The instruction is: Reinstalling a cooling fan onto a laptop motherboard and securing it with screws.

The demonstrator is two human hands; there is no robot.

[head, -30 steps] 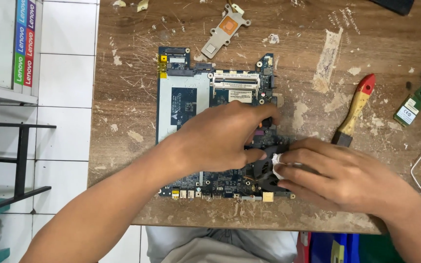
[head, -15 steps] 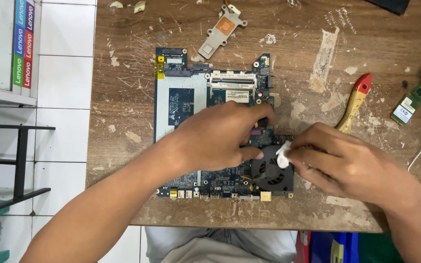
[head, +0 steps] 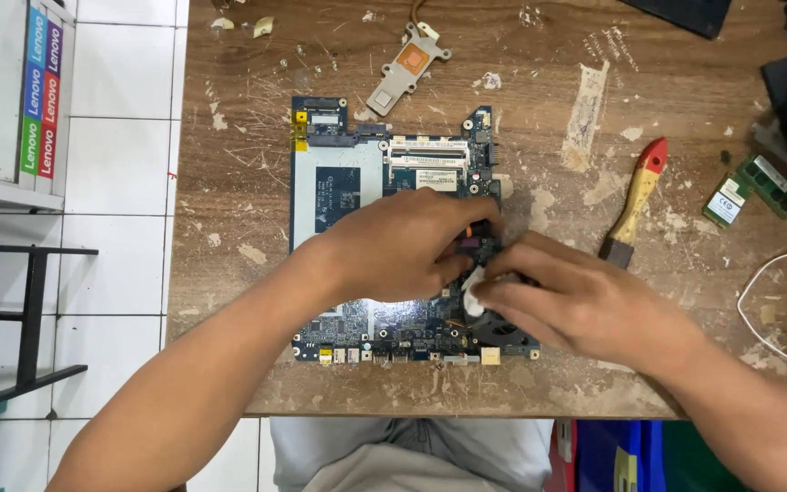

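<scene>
White wad (head: 473, 290) now being pressed lower onto the fan (head: 501, 328) by the right hand (head: 585, 305), fingers pinched on it, board (head: 339, 191) being held flat mid-table (head: 229, 182) under the left hand (head: 403, 246), brush (head: 635, 205) lying to the right.

two bare forearms and a lap in light cloth

the left hand (head: 403, 246) and the right hand (head: 576, 305) have no gloves, no rings, no watch. both forearms are uncovered, no sleeve shows up to the frame edge at 7 and 5 o'clock. at 6 o'clock, under the table edge, the pale grey garment (head: 412, 456) lies in soft folds.
</scene>
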